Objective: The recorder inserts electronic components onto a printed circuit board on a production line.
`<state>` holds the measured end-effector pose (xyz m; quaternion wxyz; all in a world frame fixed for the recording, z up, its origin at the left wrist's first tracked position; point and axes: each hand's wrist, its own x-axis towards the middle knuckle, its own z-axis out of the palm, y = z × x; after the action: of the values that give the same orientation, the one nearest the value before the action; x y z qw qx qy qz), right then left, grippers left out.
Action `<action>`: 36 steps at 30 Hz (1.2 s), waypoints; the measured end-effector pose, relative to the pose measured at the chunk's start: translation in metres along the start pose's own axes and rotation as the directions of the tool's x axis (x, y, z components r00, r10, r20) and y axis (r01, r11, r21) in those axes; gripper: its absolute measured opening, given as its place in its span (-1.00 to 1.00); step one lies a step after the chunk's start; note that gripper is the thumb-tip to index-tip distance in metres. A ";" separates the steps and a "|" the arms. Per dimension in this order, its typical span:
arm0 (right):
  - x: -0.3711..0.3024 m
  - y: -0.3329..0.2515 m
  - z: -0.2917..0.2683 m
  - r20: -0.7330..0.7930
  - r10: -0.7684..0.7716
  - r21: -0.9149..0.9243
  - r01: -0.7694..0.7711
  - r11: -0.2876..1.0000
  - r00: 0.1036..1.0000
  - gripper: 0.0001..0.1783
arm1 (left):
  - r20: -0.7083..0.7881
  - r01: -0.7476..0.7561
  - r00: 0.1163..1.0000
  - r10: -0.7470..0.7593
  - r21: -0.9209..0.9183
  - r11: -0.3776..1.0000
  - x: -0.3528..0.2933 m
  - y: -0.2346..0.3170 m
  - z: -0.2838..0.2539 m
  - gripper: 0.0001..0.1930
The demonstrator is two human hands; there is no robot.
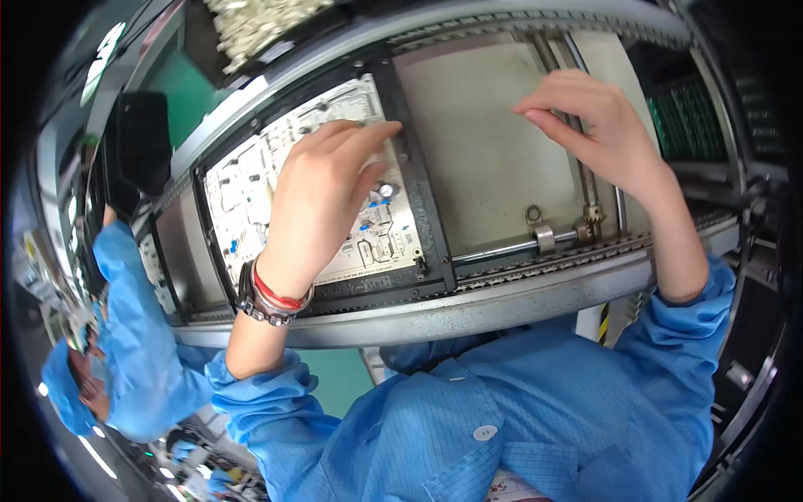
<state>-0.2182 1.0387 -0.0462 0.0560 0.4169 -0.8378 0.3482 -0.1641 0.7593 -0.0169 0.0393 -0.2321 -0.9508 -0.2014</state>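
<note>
A white circuit board [393,230] lies in a black frame [428,197] on the conveyor, carrying small black, blue and round components. Over its middle is my left hand [318,188], with the index finger stretched toward the frame's right bar and the thumb apart below it. I see nothing held there, though the other fingers are partly hidden, and whether it touches the board is unclear. To the right, my right hand [590,125] hovers above the conveyor's pale plate [485,134]. Its thumb and index fingertip come together in a pinch; anything between them is too small to make out.
Metal rails [502,309] with chains border the conveyor, and a metal rod [502,253] with clamps crosses beside the frame. A bin of pale parts [255,29] stands at the far left. Green boards [686,121] are racked at right. A co-worker in blue [142,335] is at left.
</note>
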 end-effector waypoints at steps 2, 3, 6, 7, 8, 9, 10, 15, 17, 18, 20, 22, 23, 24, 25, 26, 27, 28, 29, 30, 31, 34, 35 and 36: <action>0.004 -0.005 0.003 0.036 -0.002 -0.019 0.003 1.000 0.999 -0.93 | -0.004 -0.092 0.996 0.092 -0.039 0.995 -0.010 0.002 -0.006 -0.64; 0.005 -0.010 0.008 -0.038 0.054 0.040 -0.053 0.998 0.998 -0.90 | -0.022 -0.067 0.998 0.066 -0.072 0.995 -0.017 0.005 -0.011 -0.63; 0.019 -0.064 0.010 -0.088 0.009 0.268 0.015 0.963 0.996 -0.88 | -0.204 -0.065 0.978 0.054 -0.045 0.997 -0.038 0.007 -0.027 -0.63; 0.032 -0.084 0.015 -0.068 -0.230 0.291 0.240 0.926 0.971 -0.78 | -0.241 -0.021 0.971 0.008 -0.054 0.998 -0.049 0.002 -0.033 -0.63; 0.038 -0.112 0.019 0.067 -0.400 0.324 0.359 0.875 0.914 -0.92 | -0.270 0.036 0.961 -0.052 -0.064 0.997 -0.063 -0.003 -0.038 -0.63; 0.048 -0.142 0.032 0.046 -0.620 0.380 0.560 0.736 0.784 -0.94 | -0.320 0.101 0.939 -0.127 -0.095 0.990 -0.078 -0.007 -0.042 -0.63; 0.049 -0.185 0.039 -0.188 -0.612 0.329 0.636 0.698 0.768 -0.93 | -0.371 0.146 0.910 -0.185 -0.131 0.981 -0.090 -0.011 -0.045 -0.63; 0.055 -0.255 0.049 -0.092 -0.781 0.312 0.763 0.566 0.617 -0.87 | -0.492 0.378 0.751 -0.441 -0.227 0.897 -0.174 -0.015 -0.065 -0.64; 0.069 -0.277 0.077 -0.131 -0.803 0.387 0.776 0.498 0.581 -0.86 | -0.534 0.494 0.649 -0.542 -0.246 0.834 -0.220 -0.016 -0.064 -0.67; 0.066 -0.290 0.078 -0.148 -0.813 0.385 0.790 0.477 0.563 -0.86 | -0.567 0.513 0.620 -0.542 -0.228 0.827 -0.237 -0.022 -0.066 -0.67; 0.026 -0.309 0.069 -0.189 -0.838 0.432 0.810 0.397 0.512 -0.85 | -0.628 0.574 0.520 -0.579 -0.246 0.781 -0.283 -0.031 -0.067 -0.69; 0.049 -0.326 0.090 -0.224 -0.871 0.508 0.815 0.279 0.437 -0.85 | -0.648 0.627 0.388 -0.655 -0.335 0.703 -0.324 -0.034 -0.066 -0.69; 0.036 -0.334 0.080 -0.238 -0.873 0.500 0.824 0.265 0.425 -0.84 | -0.670 0.626 0.384 -0.636 -0.317 0.712 -0.329 -0.040 -0.073 -0.69; 0.025 -0.335 0.086 -0.257 -0.886 0.554 0.810 0.192 0.386 -0.84 | -0.694 0.677 0.309 -0.650 -0.320 0.663 -0.361 -0.043 -0.066 -0.69; 0.020 -0.340 0.090 -0.266 -0.893 0.581 0.799 0.152 0.364 -0.84 | -0.746 0.710 0.301 -0.594 -0.241 0.662 -0.385 -0.049 -0.062 -0.69; 0.024 -0.356 0.097 -0.275 -0.893 0.597 0.791 0.131 0.356 -0.83 | -0.767 0.754 0.270 -0.581 -0.206 0.623 -0.400 -0.052 -0.063 -0.69; 0.030 -0.358 0.099 -0.281 -0.892 0.608 0.785 0.120 0.355 -0.83 | -0.766 0.777 0.218 -0.605 -0.239 0.583 -0.413 -0.055 -0.066 -0.69; 0.034 -0.354 0.099 -0.283 -0.890 0.618 0.777 0.115 0.357 -0.83 | -0.760 0.794 0.167 -0.628 -0.274 0.543 -0.427 -0.057 -0.067 -0.70; 0.030 -0.362 0.086 -0.277 -0.894 0.642 0.760 0.100 0.351 -0.82 | -0.763 0.809 0.133 -0.632 -0.285 0.514 -0.450 -0.056 -0.063 -0.70; 0.029 -0.365 0.103 -0.268 -0.899 0.664 0.742 0.089 0.347 -0.82 | -0.761 0.864 0.057 -0.646 -0.287 0.414 -0.479 -0.052 -0.060 -0.69; 0.025 -0.374 0.100 -0.245 -0.900 0.657 0.745 0.120 0.361 -0.82 | -0.757 0.891 0.022 -0.653 -0.281 0.356 -0.491 -0.058 -0.059 -0.69; 0.014 -0.389 0.099 -0.192 -0.907 0.694 0.705 0.145 0.375 -0.81 | -0.763 0.883 -0.134 -0.633 -0.381 0.273 -0.545 -0.057 -0.035 -0.71; 0.018 -0.386 0.102 -0.181 -0.906 0.702 0.695 0.153 0.382 -0.80 | -0.760 0.884 -0.144 -0.634 -0.386 0.263 -0.562 -0.058 -0.029 -0.71; 0.027 -0.398 0.114 -0.164 -0.908 0.714 0.681 0.161 0.387 -0.80 | -0.737 0.895 -0.195 -0.648 -0.404 0.191 -0.576 -0.057 -0.018 -0.71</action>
<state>0.0800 0.7861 0.0922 -0.0553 0.8311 -0.2836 0.4752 0.3220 0.4608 -0.1178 0.3668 0.5450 -0.7430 -0.1280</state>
